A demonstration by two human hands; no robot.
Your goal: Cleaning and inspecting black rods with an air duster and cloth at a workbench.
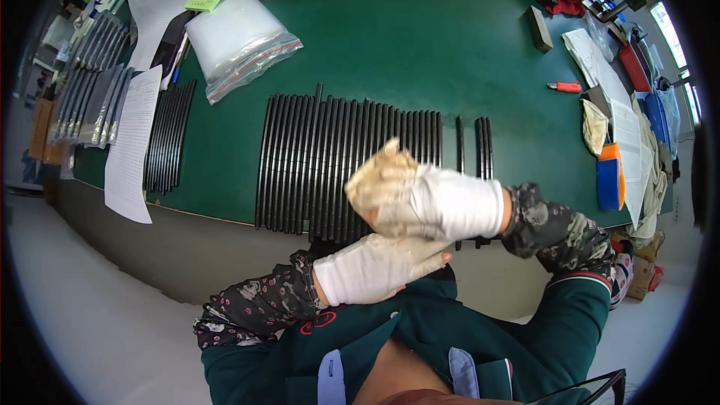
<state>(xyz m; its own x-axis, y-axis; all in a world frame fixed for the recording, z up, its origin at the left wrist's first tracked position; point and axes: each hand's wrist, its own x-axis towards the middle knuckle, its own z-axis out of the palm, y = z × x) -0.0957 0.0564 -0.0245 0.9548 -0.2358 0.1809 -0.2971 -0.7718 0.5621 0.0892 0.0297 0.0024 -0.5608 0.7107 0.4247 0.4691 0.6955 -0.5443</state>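
A tight row of slender black rods (326, 157) lies side by side along the front edge of the desk (375, 45), around its middle, their lengths running front to back. They look smooth and glossy, with pale glints across them; one end juts beyond the others at the back of the row. A single rod (460, 146) and a small cluster of rods (484, 142) lie just right of the row.

The right hand (397, 193), in a white knit glove, is over the row's right part. Its stained, cream-coloured end is blurred, so I cannot tell whether its fingers pinch anything or whether a cloth is bunched there. The left hand (379, 264), similarly gloved, lies partly beneath it in view, before the front edge; its fingers point right, close together, with a bare fingertip showing. Whether they hold anything cannot be told.

Toward the desk's left edge lie another bundle of thin dark rods (169, 139) and a paper sheet (133, 146) drooping over the front edge. Behind them sits a plump clear plastic bag (236, 34) with white contents. Near the right edge are a red cutter (566, 87), a rectangular block (538, 30), and a crumpled cream cloth (595, 127).
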